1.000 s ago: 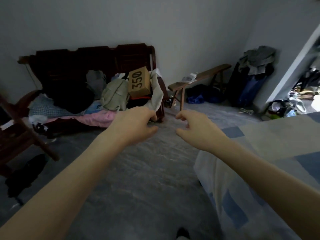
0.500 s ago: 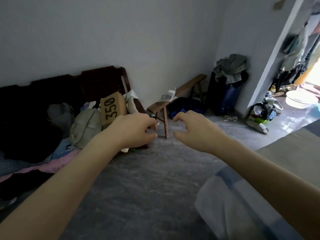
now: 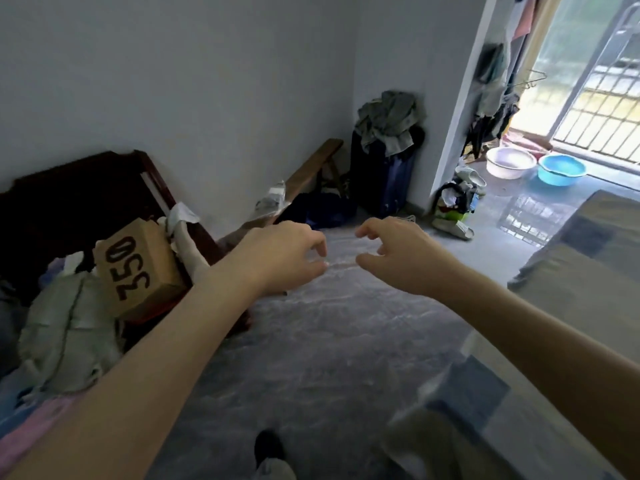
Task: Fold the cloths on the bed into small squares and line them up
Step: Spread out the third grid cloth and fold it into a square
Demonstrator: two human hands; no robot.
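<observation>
Here, starting from my far left, I see a dark wooden settee [image 3: 79,188] piled with clothes, a pale green bag [image 3: 69,327] and a cardboard box [image 3: 138,268] printed "350" lying on the heap. My left hand [image 3: 284,254] is stretched out over the grey floor [image 3: 311,341], fingers curled loosely with thumb and forefinger near each other but gripping nothing I can make out. Just beside it, a small gap apart, my right hand [image 3: 405,254] is held the same way: half open, fingers bent, holding nothing. Behind the hands a wooden bench [image 3: 311,168] leans along the wall, and a dark suitcase [image 3: 384,178] stands in the corner with grey clothes [image 3: 388,119] heaped on top. Further right, a doorway shows a white basin [image 3: 509,162] and a blue basin [image 3: 561,169] on the floor beyond. At the right edge lies the bed [image 3: 571,271], covered in a blue and beige patchwork sheet; a pale cloth [image 3: 426,441] lies bunched at its near corner, well below my right forearm. Both hands are off the bed, over the floor.
</observation>
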